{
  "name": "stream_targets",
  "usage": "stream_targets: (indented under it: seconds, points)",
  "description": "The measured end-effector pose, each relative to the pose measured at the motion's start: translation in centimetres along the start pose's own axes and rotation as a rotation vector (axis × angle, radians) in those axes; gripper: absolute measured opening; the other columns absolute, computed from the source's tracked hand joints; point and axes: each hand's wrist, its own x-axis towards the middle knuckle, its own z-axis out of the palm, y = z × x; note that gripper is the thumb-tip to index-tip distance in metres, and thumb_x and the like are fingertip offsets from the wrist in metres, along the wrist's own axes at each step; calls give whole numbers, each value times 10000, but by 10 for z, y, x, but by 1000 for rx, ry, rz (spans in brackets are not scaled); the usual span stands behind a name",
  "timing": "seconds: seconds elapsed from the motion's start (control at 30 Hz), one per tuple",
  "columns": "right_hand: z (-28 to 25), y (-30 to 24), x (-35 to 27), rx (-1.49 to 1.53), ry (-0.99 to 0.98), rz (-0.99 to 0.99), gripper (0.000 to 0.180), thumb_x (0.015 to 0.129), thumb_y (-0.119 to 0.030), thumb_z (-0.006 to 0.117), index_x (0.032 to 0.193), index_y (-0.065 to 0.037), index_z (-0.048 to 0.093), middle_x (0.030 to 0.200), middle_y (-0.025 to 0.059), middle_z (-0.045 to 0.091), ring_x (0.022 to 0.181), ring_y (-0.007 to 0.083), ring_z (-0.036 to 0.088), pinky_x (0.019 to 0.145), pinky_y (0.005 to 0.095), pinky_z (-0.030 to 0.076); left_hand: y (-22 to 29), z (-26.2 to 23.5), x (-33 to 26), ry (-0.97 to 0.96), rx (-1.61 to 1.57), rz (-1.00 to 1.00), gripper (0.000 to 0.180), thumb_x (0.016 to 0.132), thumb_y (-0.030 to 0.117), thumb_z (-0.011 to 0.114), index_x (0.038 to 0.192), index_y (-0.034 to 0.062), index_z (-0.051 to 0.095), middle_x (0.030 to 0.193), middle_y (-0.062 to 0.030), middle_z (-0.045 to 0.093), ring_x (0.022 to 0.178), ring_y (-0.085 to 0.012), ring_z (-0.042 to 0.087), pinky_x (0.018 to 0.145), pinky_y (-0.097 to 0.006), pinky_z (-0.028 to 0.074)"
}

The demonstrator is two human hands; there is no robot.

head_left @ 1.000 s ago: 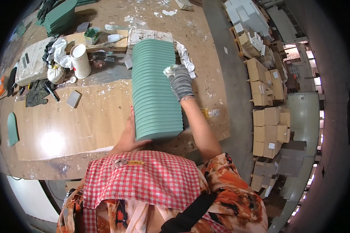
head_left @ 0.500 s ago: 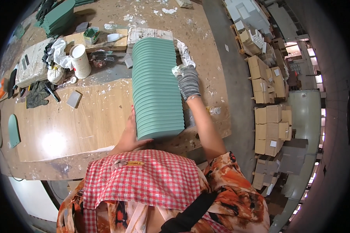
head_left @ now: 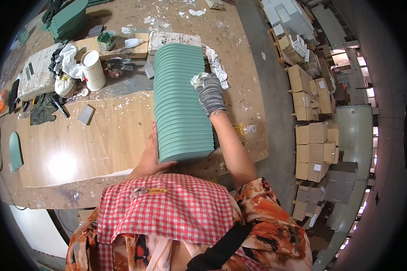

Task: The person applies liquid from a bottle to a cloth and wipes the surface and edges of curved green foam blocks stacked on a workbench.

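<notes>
A long row of green round-topped panels (head_left: pixel 181 104), packed face to face, lies along the table in front of me. My left hand (head_left: pixel 150 156), bare, rests at its near left corner, fingers stretched along the left side and thumb across the near end; part of it is hidden by the row. On the right side, my right hand (head_left: pixel 210 94) wears a grey knitted glove. Its fingers are closed around a crumpled white rag (head_left: pixel 198 80), which touches the upper right edges of the panels.
A white rag strip (head_left: pixel 217 67) and a small clear bottle (head_left: pixel 248 129) lie right of the row. To the left are a white tub (head_left: pixel 93 71), a sanding block (head_left: pixel 86 115), a dark glove (head_left: pixel 44 109) and a loose green panel (head_left: pixel 16 151). Cartons (head_left: pixel 309 131) stand beyond the table.
My right hand has shifted slightly left with the rag, from beside the row onto its upper right edges. My left hand has stayed in place.
</notes>
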Motion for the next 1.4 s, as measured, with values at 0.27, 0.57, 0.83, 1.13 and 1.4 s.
stream_targets:
  seconds: [0.27, 0.57, 0.83, 1.13, 1.4]
  points:
    - [-12, -16, 13, 20, -271, 221, 404, 903, -310, 606, 1081, 53, 619, 1034, 189, 691, 994, 315, 652, 884, 333, 513, 3, -3, -2, -34, 4, -106, 1330, 684, 351, 859, 1507, 25, -134, 1562, -288, 38, 1416, -456, 208, 1135, -462, 302]
    - [-21, -9, 4, 249, -217, 345, 316, 854, -234, 714, 1030, 14, 628, 1011, 158, 692, 906, 273, 652, 826, 301, 523, 7, -2, 3, -37, 20, -49, 1328, 678, 353, 857, 1504, 2, -121, 1567, -285, 24, 1421, -448, 204, 1139, -455, 296]
    - [-14, 27, 17, -117, -392, 246, 432, 937, -369, 473, 1078, -12, 673, 1069, 184, 687, 999, 306, 662, 877, 366, 527, 11, 0, 5, -83, 4, -83, 1319, 682, 360, 852, 1502, -12, -111, 1566, -289, 31, 1417, -448, 211, 1136, -452, 299]
    - [-39, -31, 4, 179, -360, 19, 265, 921, -207, 563, 1021, 29, 633, 986, 177, 687, 843, 284, 649, 800, 343, 524, -1, -5, -5, -13, 5, -78, 1313, 680, 374, 853, 1505, -21, -89, 1546, -310, 69, 1412, -461, 207, 1147, -460, 266]
    - [-2, 6, -11, 619, -67, 171, 331, 764, -38, 764, 1037, 33, 590, 935, 123, 662, 830, 207, 602, 800, 319, 518, -1, -2, -2, 5, -2, -20, 1318, 680, 368, 855, 1509, -6, -99, 1533, -321, 104, 1395, -473, 232, 1140, -463, 271]
